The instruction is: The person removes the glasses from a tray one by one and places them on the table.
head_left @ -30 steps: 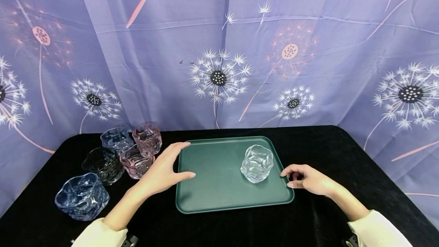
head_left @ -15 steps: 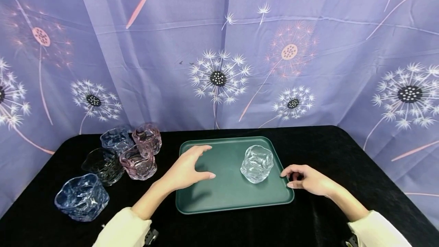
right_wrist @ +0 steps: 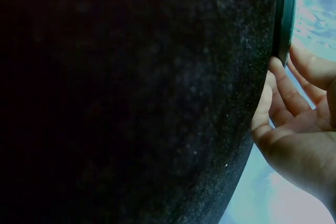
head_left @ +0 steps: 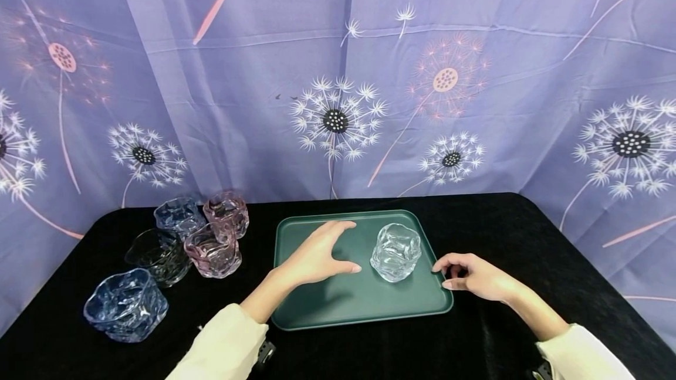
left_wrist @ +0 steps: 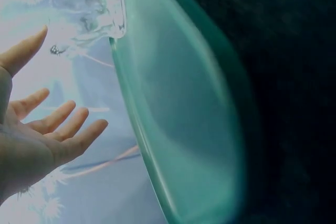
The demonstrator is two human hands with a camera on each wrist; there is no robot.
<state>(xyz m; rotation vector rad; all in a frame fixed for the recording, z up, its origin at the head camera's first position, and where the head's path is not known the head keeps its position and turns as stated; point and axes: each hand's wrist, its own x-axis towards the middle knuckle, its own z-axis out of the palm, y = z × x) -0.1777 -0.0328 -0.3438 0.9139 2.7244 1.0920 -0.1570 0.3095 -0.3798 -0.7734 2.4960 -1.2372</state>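
Note:
On a green tray [head_left: 296, 309] stands a clear wavy-sided glass [head_left: 396, 253], toward the tray's right side. My left hand [head_left: 317, 257] is over the middle of the tray, thumb and fingers spread wide apart and facing the glass, with nothing in it. In the left wrist view the same hand [left_wrist: 39, 135] is open, and the glass [left_wrist: 100, 11] stands a short way beyond the fingertips. My right hand [head_left: 472, 275] pinches the tray's right edge between thumb and fingers. The right wrist view shows its fingertips [right_wrist: 278, 69] at the tray's rim [right_wrist: 286, 19].
Left of the tray stand two pink glasses [head_left: 213, 251], a dark grey glass [head_left: 161, 257], a blue glass [head_left: 179, 217] behind and a larger-looking blue glass [head_left: 127, 306] in front. A black cloth [head_left: 507, 221] covers the table; a purple dandelion-print curtain [head_left: 253, 104] hangs behind.
My left hand has moved right, from the tray's left edge to over its middle, closer to the clear glass. The right hand has stayed at the tray's right edge.

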